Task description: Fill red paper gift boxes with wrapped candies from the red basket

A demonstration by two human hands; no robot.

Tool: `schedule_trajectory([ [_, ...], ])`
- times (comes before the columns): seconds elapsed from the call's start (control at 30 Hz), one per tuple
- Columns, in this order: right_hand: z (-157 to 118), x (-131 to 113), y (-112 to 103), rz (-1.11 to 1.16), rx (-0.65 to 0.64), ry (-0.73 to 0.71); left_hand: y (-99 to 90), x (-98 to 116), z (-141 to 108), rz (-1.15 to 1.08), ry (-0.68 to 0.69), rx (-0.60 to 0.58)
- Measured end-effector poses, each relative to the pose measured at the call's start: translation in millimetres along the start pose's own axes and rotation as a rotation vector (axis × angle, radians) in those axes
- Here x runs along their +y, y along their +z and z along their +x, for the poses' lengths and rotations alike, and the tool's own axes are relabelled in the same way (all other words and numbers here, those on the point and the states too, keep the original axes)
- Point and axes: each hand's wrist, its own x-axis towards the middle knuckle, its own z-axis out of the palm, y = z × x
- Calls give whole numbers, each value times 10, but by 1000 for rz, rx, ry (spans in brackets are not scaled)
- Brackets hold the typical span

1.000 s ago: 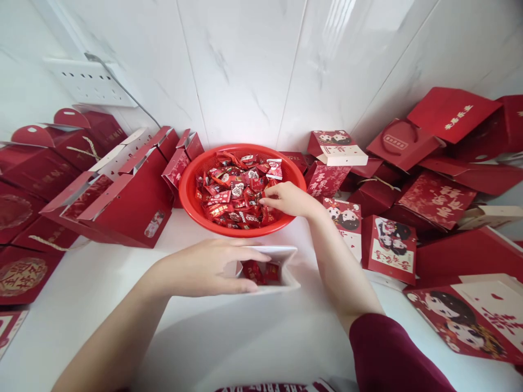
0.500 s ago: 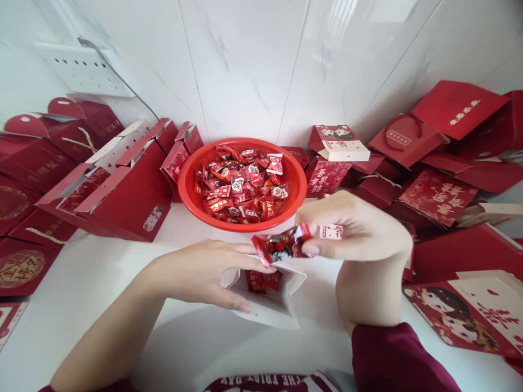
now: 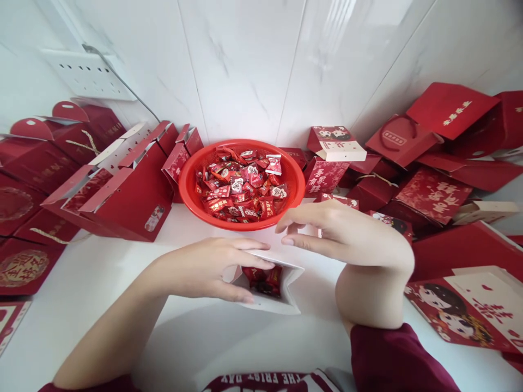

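Observation:
A small paper box (image 3: 292,286), white inside, stands open at the top in front of me, with red-wrapped candies (image 3: 265,280) inside it. My left hand (image 3: 212,270) grips its left side, thumb on the near edge and fingers on the far edge. Above and right of the box hangs my right hand (image 3: 343,231), holding nothing, its fingers curved and apart from the thumb. Behind both hands, a round red plastic basket (image 3: 190,204) holds many wrapped candies (image 3: 245,185).
Red gift boxes (image 3: 131,196) stand at the left. More boxes (image 3: 435,196) are piled at the right, beside flat printed cartons (image 3: 469,310). A tiled wall (image 3: 245,65) rises behind the basket, with a socket panel (image 3: 87,76) and a cable at upper left.
The candy that was pinched in my right hand has left it, and a dark red wrapper now shows inside the box. My right fingers have opened.

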Motion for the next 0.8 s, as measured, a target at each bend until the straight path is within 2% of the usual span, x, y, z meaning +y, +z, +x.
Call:
schedule_trajectory([
  [0.23, -82, -8, -63, -40, 30, 83, -47, 103, -65, 33, -2, 213],
  [0.4, -110, -53, -85, -31, 34, 54, 12, 92, -67, 96, -215, 322],
  [0.5, -96, -48, 26, -49, 41, 43, 22, 69, -48, 123, -290, 375],
  [0.67, -27, 29, 353, -147, 19, 186, -18, 25, -39, 198, -211, 470],
  [0.73, 33, 89, 468, -165, 30, 227, -26, -12, -19, 187, -216, 459],
  [0.8, 97, 162, 553, -158, 37, 197, -23, -57, 14, 151, -266, 402],
])
